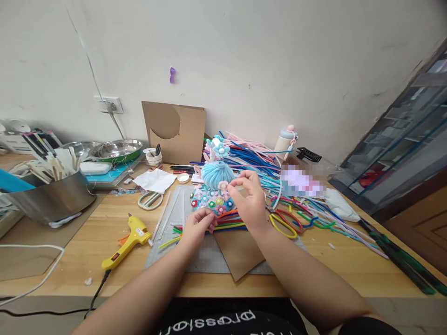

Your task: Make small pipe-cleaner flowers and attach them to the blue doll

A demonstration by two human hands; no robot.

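My right hand (247,197) is raised with thumb and index finger pinched at a small pink piece (223,187), in front of the light-blue yarn-like bundle (217,174). Lower and to the left, my left hand (201,223) has its fingers curled closed over the pipe cleaners (232,224); what they hold, if anything, is too small to tell. Several small coloured flowers (211,204) cover a rounded piece beneath the blue bundle. Larger blue flowers (220,148) stand above it.
A yellow glue gun (127,242) and white-handled scissors (151,200) lie to the left. Brown cardboard (240,256) lies on the grey mat (199,258). Pipe cleaners (251,153) are heaped behind and to the right. A metal pot (56,200) stands far left.
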